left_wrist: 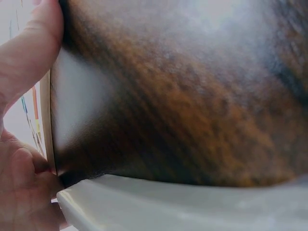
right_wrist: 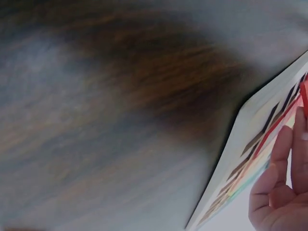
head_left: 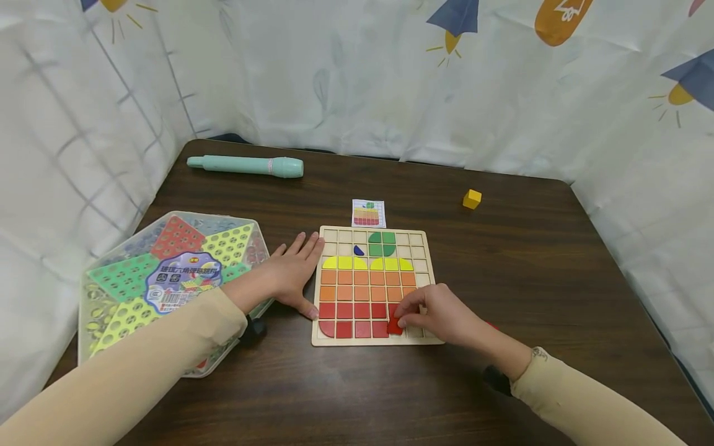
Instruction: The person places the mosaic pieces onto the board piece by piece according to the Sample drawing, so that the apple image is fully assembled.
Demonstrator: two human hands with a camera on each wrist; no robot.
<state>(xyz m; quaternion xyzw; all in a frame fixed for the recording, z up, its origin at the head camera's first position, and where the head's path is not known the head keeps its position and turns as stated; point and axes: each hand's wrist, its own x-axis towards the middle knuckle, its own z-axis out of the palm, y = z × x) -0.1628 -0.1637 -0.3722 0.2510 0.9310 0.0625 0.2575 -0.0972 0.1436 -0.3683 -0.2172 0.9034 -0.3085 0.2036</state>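
Note:
A wooden grid board [head_left: 379,342] lies flat on the table, holding colored tiles: green quarter-rounds on top, a dark blue piece, a yellow row, orange rows and red rows below. My right hand [head_left: 443,313] pinches a red square tile [head_left: 395,326] between thumb and fingertips, tilted over the bottom row near its right part. In the right wrist view the same tile [right_wrist: 304,96] shows at the frame's edge. With fingers spread, my left hand [head_left: 292,272] rests along the board's left edge, thumb near the lower left corner. A small printed picture card [head_left: 368,214] lies just beyond the board.
A clear plastic box [head_left: 89,322] with a marble-game label stands on the left, under my left forearm. A pale green cylinder-shaped object [head_left: 245,165] lies at the back left. One yellow cube [head_left: 471,199] sits at the back right. White curtains [head_left: 357,80] surround the table.

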